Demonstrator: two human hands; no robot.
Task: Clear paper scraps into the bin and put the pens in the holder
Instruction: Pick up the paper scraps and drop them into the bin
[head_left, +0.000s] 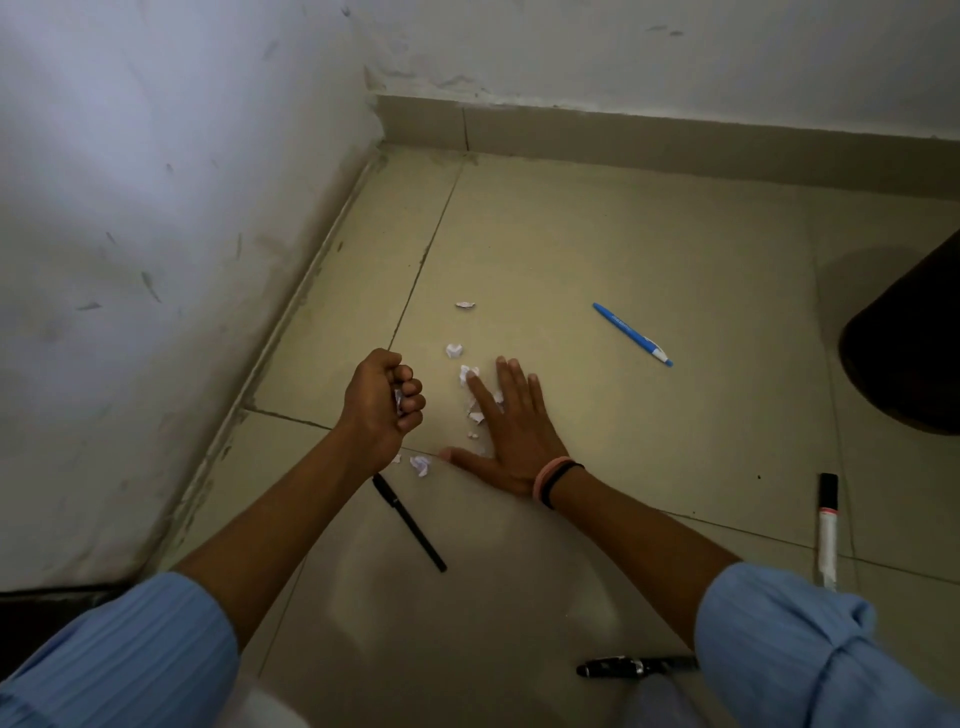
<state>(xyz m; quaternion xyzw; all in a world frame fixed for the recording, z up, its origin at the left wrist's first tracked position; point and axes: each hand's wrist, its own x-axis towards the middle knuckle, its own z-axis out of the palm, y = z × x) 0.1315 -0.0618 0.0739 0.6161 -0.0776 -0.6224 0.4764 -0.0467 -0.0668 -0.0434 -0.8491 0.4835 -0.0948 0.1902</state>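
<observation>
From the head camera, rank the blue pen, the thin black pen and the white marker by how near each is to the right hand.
From the right hand:
1. Thin black pen, just left of the wrist, toward the person.
2. Blue pen, farther out, to the right.
3. White marker, far right, near the frame edge.

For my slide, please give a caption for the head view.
Left hand fisted on paper scraps, right hand flat on more; pens lie around.

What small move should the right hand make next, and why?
Probably curl the right hand, now flat and open on the floor, to pinch the paper scraps at its fingertips. The left hand is already fisted around scraps, and more lie loose nearby.
</observation>
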